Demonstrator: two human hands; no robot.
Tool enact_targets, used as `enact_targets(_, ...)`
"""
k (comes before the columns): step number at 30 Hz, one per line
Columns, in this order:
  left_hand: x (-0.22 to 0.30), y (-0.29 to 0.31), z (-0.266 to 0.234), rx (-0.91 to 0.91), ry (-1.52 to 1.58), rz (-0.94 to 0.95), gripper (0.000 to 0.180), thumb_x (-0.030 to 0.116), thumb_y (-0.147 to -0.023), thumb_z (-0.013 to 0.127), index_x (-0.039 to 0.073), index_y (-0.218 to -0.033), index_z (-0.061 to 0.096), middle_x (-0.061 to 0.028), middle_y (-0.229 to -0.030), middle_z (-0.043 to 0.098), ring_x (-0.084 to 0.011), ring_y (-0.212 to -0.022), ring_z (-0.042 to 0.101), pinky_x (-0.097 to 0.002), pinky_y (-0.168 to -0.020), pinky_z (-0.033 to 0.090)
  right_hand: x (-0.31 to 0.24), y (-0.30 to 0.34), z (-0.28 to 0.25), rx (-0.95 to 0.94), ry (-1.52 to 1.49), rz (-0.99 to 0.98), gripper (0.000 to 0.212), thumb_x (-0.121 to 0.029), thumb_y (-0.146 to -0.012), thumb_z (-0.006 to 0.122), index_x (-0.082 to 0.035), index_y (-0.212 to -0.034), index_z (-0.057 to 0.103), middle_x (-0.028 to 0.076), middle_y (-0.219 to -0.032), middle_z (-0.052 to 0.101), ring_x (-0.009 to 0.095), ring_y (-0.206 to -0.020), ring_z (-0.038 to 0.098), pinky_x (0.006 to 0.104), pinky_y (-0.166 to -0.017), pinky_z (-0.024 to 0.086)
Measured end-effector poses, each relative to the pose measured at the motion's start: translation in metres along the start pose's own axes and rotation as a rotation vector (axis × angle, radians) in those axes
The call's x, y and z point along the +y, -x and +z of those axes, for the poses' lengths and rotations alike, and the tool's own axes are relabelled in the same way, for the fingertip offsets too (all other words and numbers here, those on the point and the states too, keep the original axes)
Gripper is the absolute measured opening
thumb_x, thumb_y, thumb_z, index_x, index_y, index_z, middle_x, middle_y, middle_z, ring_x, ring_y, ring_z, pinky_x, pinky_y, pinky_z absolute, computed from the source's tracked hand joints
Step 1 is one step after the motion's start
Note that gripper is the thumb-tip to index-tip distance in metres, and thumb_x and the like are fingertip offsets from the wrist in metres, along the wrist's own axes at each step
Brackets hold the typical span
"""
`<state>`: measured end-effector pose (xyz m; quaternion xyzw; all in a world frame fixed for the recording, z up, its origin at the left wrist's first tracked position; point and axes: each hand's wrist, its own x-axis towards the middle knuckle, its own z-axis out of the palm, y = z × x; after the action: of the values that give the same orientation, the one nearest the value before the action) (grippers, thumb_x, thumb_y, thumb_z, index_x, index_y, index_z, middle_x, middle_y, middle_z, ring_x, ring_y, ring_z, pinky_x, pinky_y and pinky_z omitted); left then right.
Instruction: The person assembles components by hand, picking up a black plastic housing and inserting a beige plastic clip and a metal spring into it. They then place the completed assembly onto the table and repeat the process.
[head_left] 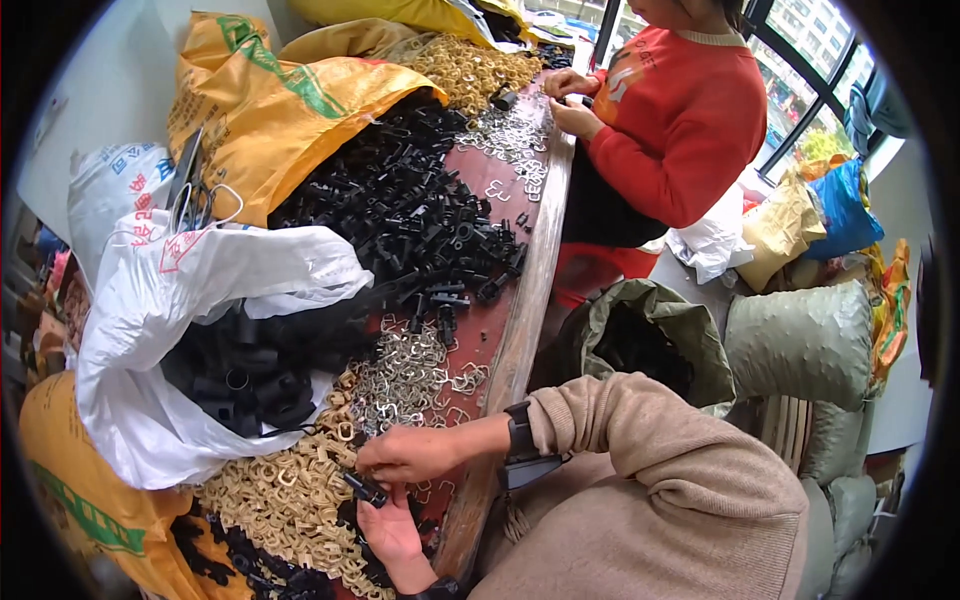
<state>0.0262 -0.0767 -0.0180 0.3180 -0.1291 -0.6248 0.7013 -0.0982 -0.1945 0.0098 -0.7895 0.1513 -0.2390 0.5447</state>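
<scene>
My left hand (391,532), palm turned up, grips a short black plastic tubular piece (366,489) between thumb and fingers. Just above it, my right hand (408,454) is closed, its fingertips bent down by the piece's upper end. Whatever those fingertips pinch is hidden. Both hands are over the edge of a heap of beige plastic rings (285,490). Loose silver metal clips (405,375) lie beyond my right hand.
An open white sack (125,400) of black tubes stands left of the clips. Black plastic parts (400,200) cover the red tabletop (485,330) farther off. Across from me, a person in a red sweater (690,110) works small parts. A green sack (690,310) stands beside the wooden edge.
</scene>
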Motion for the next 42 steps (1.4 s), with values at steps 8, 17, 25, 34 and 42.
enact_targets(8, -0.001, 0.0, -0.005, -0.069, -0.017, -0.086, 0.04, 0.018, -0.078, 0.055, -0.003, -0.111, 0.044, -0.0105, -0.108, 0.05, -0.0212, -0.096, 0.05, -0.0385, -0.09, 0.039, 0.01, 0.013, 0.001, 0.006, -0.075, -0.057, 0.01, -0.008, -0.075, 0.05, 0.001, -0.08, 0.052, 0.015, -0.071, 0.056, 0.031, -0.067, 0.055, 0.0372, -0.06, 0.043)
enact_targets(17, 0.003, 0.004, -0.004, -0.133, -0.045, -0.164, 0.045, 0.017, -0.072, 0.06, -0.001, -0.11, 0.045, -0.0095, -0.103, 0.053, -0.0207, -0.09, 0.053, -0.0427, -0.088, 0.04, 0.0, 0.015, -0.018, -0.15, -0.238, 0.046, 0.014, -0.008, -0.08, 0.046, 0.001, -0.086, 0.054, 0.014, -0.074, 0.058, 0.027, -0.067, 0.057, 0.0343, -0.062, 0.044)
enact_targets(25, 0.003, 0.003, 0.002, -0.143, -0.11, -0.199, 0.051, 0.018, -0.07, 0.063, -0.002, -0.111, 0.042, -0.0095, -0.093, 0.055, -0.0205, -0.084, 0.054, -0.0416, -0.088, 0.04, 0.0, 0.02, -0.015, -0.088, -0.446, 0.164, 0.022, -0.013, -0.089, 0.039, 0.003, -0.1, 0.049, 0.007, -0.07, 0.057, 0.012, -0.059, 0.056, 0.0252, -0.057, 0.047)
enact_targets(34, 0.0, 0.003, 0.006, -0.082, -0.301, -0.121, 0.048, 0.019, -0.071, 0.064, -0.005, -0.108, 0.044, -0.0134, -0.084, 0.056, -0.0213, -0.08, 0.056, -0.0381, -0.087, 0.04, -0.004, 0.025, -0.012, -0.062, -0.505, 0.288, 0.014, -0.01, -0.084, 0.045, 0.001, -0.091, 0.051, 0.007, -0.07, 0.057, 0.014, -0.066, 0.055, 0.0284, -0.06, 0.044)
enact_targets(42, -0.001, 0.004, 0.004, -0.006, -0.115, -0.056, 0.043, 0.016, -0.074, 0.061, -0.005, -0.108, 0.045, -0.0127, -0.094, 0.056, -0.021, -0.084, 0.055, -0.0359, -0.087, 0.041, -0.001, 0.032, -0.009, 0.042, -0.349, 0.171, 0.015, -0.008, -0.08, 0.049, 0.0, -0.093, 0.049, 0.01, -0.071, 0.057, 0.02, -0.067, 0.057, 0.0311, -0.06, 0.043)
